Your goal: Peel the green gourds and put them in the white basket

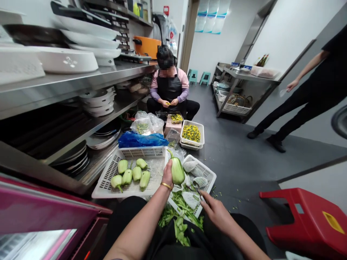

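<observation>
Green peelings point(181, 216) heap in the near white basket point(208, 176) beneath both hands. Left hand point(167, 176) grips a pale green gourd point(177, 170) upright; right hand point(214, 209) closes around a peeler point(197, 186). Five peeled gourds point(131, 176) lie in the left tray point(108, 180); yellow flowers point(191, 132) fill a farther basket.

The left hand point(167, 176) covers the near side of the green gourd point(177, 170); the peeler point(197, 187) is too small to make out its blade, its handle lost inside the right hand point(217, 213); the standing person point(306, 94) is cut off at the picture's edge; peelings point(180, 220) hide the basket point(208, 177) floor.
</observation>
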Motion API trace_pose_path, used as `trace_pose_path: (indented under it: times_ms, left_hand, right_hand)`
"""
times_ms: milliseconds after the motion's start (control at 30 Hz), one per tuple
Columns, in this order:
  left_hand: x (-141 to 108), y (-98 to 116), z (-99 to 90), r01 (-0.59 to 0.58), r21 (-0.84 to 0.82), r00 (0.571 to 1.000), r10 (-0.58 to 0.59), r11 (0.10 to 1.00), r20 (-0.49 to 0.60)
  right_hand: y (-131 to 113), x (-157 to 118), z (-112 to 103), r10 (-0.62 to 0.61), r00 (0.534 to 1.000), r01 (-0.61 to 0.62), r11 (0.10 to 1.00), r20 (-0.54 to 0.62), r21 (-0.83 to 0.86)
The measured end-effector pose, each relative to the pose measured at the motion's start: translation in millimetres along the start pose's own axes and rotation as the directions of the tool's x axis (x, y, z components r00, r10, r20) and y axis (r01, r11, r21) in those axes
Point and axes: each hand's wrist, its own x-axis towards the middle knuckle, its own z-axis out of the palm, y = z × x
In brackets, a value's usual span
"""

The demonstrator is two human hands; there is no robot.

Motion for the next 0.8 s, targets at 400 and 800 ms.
trace_pose_path:
  times_ms: [400,800]
  left_hand:
    - [-5.8,-2.4,-1.0,-0.141,0.1,0.989,0.136,0.985,0.054]
    - [-14.5,-5.6,-7.5,0.26,0.021,0.917,-0.253,0.965,0.308]
  right_hand:
    - [-9.0,-6.1,22.3,-0.032,0.999,0.033,0.999,-0.026,0.03]
    - [-46.8,49.2,-33.1,-0.104,0.988,0.103,0.995,-0.116,-0.015]
